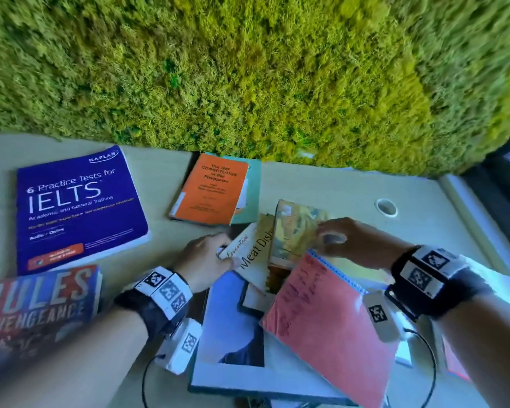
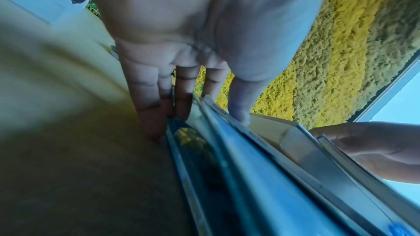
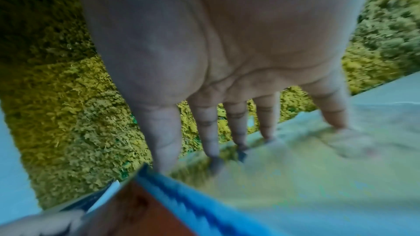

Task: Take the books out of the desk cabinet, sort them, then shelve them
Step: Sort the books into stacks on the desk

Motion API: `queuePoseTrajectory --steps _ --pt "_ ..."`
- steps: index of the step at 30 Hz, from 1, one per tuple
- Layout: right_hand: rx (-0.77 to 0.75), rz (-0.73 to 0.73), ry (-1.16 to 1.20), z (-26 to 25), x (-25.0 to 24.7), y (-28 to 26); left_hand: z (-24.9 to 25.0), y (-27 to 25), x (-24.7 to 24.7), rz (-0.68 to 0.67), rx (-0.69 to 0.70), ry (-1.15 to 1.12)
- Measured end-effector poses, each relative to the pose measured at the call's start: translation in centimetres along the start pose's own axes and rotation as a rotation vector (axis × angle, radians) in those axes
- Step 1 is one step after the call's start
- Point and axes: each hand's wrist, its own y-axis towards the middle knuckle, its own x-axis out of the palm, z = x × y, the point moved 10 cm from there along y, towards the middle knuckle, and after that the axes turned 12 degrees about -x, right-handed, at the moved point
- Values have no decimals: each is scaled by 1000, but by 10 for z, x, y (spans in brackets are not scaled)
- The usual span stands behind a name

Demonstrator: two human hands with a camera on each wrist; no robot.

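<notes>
Several books lie in a loose pile on the pale desk (image 1: pixel 336 187). My left hand (image 1: pixel 223 254) pinches the left edge of a cream "Meat Dishes" book (image 1: pixel 255 251); in the left wrist view its thumb (image 2: pixel 240 114) sits on top and its fingers (image 2: pixel 152 114) below. My right hand (image 1: pixel 329 234) holds the right edge of a tilted book with a yellowish painted cover (image 1: pixel 295 231), its fingers (image 3: pixel 211 132) laid on the glossy cover. A pink spiral notebook (image 1: pixel 321 319) leans against that book. A large white book (image 1: pixel 233 325) lies underneath.
A purple IELTS book (image 1: pixel 77 207) lies at the left, a "Rules of Vengeance" book (image 1: pixel 36 313) at the near left. An orange Constitution book (image 1: pixel 209 189) rests on a teal one (image 1: pixel 252 187). A moss wall (image 1: pixel 248 69) backs the desk. A cable hole (image 1: pixel 386 207) is at right.
</notes>
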Motion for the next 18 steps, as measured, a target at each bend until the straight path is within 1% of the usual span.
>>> queuePoseTrajectory --steps 2,3,4,5,6,7,8,9,10,12,13,14,16,18 --pt "-72 29 61 6 8 -13 -4 -5 7 -7 -36 26" --pt "-84 67 75 11 6 -19 -5 -8 10 -23 -62 52" --pt "-60 137 79 22 0 -24 -4 -10 11 -34 -83 91" --pt "3 228 72 38 -10 -32 1 -13 10 -23 -91 125" --pt "107 315 44 60 -19 -42 9 -16 5 22 -81 127" --pt "215 377 8 82 -27 -53 23 -19 0 84 -55 118" --pt "308 397 -18 103 -30 -63 39 -22 -2 125 -32 106" --pt "373 375 -11 120 -28 -71 56 -24 0 120 -27 91" --pt "404 333 40 130 -22 -77 71 -24 8 86 -42 86" --pt "395 208 191 138 0 -79 88 -17 30 -14 -109 96" --pt "363 162 233 137 9 -78 93 -15 38 -26 -139 86" --pt "329 147 261 133 14 -77 95 -14 42 -18 -164 78" --pt "281 176 352 136 20 -75 96 -13 45 11 -210 22" --pt "284 207 579 143 28 -77 91 -16 47 -20 -268 -99"
